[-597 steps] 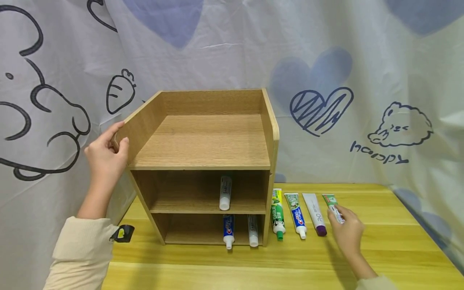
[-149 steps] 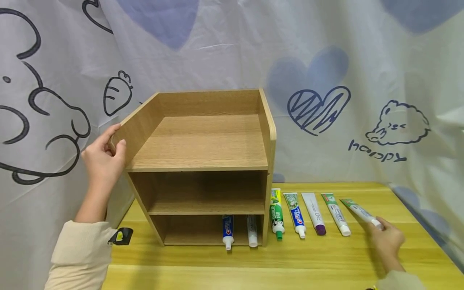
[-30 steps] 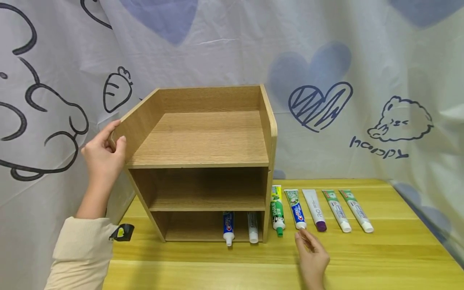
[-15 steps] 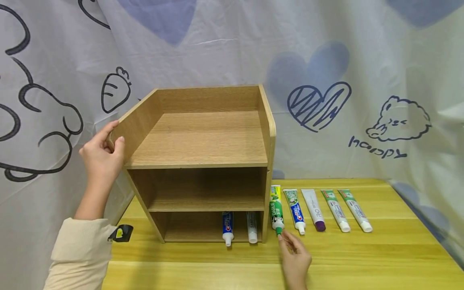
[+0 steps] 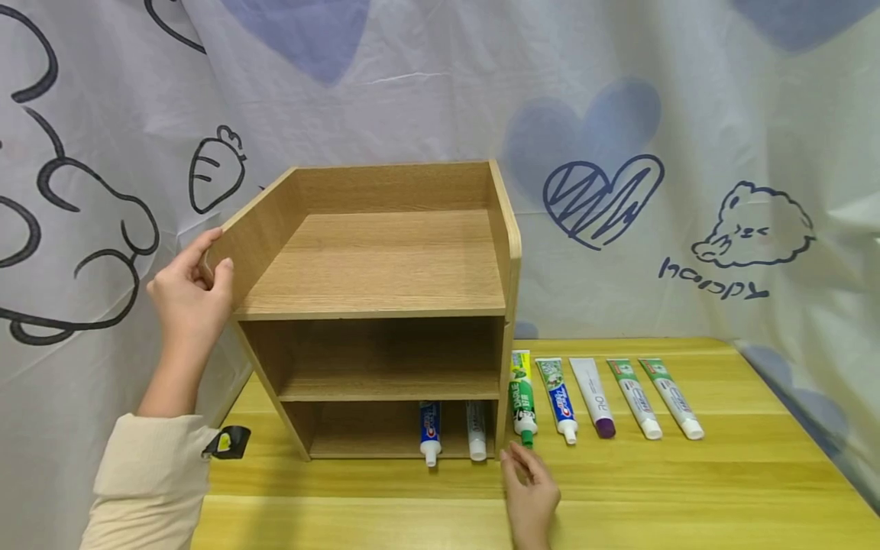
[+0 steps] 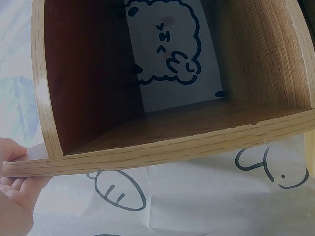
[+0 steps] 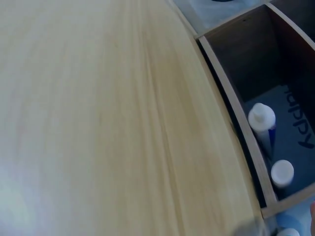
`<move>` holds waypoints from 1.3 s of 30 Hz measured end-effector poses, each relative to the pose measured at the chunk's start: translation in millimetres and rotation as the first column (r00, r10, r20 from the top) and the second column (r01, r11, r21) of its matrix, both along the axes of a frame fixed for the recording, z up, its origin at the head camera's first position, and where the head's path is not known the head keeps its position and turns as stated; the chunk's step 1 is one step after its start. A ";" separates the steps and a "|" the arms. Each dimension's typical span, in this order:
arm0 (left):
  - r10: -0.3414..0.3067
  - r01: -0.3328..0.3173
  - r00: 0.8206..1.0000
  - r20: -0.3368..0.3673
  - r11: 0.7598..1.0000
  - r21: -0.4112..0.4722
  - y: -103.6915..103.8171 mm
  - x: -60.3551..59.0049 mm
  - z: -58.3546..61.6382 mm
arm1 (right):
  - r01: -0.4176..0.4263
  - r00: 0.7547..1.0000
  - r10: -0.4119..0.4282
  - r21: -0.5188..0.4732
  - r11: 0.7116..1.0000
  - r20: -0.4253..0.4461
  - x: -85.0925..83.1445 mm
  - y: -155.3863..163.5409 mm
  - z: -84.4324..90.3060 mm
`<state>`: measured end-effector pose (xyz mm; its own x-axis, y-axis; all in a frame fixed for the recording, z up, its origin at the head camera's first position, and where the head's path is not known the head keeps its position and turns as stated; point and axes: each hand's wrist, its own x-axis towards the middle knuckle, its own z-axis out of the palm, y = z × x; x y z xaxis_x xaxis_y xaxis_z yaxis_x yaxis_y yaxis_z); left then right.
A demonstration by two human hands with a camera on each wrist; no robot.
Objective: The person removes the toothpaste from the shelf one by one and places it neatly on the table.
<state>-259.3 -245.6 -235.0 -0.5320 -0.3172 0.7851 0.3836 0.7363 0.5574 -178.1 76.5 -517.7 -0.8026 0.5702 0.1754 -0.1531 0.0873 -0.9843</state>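
Note:
My left hand [image 5: 194, 294] grips the front edge of the wooden shelf unit's [image 5: 385, 313] left side panel, thumb on the inner side. In the left wrist view its fingers [image 6: 22, 189] lie round the panel. Low in front of the unit's right corner is my right hand [image 5: 531, 489], fingers loosely bent, holding nothing. Its fingertips are just left of the green cap of a green-and-yellow toothpaste tube [image 5: 522, 397]. In the bottom compartment lie a blue toothpaste tube [image 5: 430, 424] and a white toothpaste tube [image 5: 477, 428], caps forward; the right wrist view shows their white caps [image 7: 282, 173].
Right of the unit, more tubes lie in a row on the yellow wooden table [image 5: 722, 496]: a blue-and-green tube [image 5: 558, 397], a white tube with purple cap [image 5: 594, 397], and two green-and-white tubes [image 5: 635, 401]. A patterned white curtain [image 5: 426, 114] hangs behind.
A white tube has left the middle compartment. Two green-and-white tubes now lie at the row's right end. My right hand has moved left along the caps; my left hand keeps its grip.

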 end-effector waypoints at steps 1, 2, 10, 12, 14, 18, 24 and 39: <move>0.000 0.000 1.000 -0.003 1.000 -0.001 0.1 0.0 0.1 | 0.002 1.000 -0.003 0.009 1.000 0.008 -0.3 -2.5 -1.1; 0.000 0.000 1.000 -0.005 1.000 -0.002 0.2 0.0 0.2 | 0.005 1.000 -0.005 0.014 1.000 0.020 -0.7 -5.1 -2.5; 0.000 0.000 1.000 -0.009 1.000 -0.004 0.1 0.3 0.1 | 0.048 0.985 -0.058 0.065 0.997 0.162 -2.6 -24.1 -8.1; 0.002 -0.002 1.000 -0.008 1.000 -0.008 -0.2 0.3 0.0 | 0.059 0.982 -0.074 0.090 0.994 0.176 -3.1 -28.3 -8.9; 0.004 -0.004 1.000 -0.007 1.000 -0.009 -0.3 0.5 -0.1 | 0.070 0.978 -0.092 0.121 0.990 0.188 -3.4 -32.1 -9.3; 0.008 -0.008 1.000 -0.004 1.000 -0.008 -0.3 0.9 -0.1 | 0.082 0.975 -0.111 0.152 0.985 0.192 -3.5 -38.5 -8.0; 0.001 -0.001 1.000 0.005 1.000 0.005 -0.3 0.5 0.1 | 0.104 0.973 -0.131 0.148 0.983 0.189 -7.6 -44.7 -9.9; 0.006 -0.006 1.000 0.010 1.000 0.008 0.0 1.0 0.8 | 0.175 0.959 -0.219 0.234 0.956 0.177 -19.5 -56.7 -12.3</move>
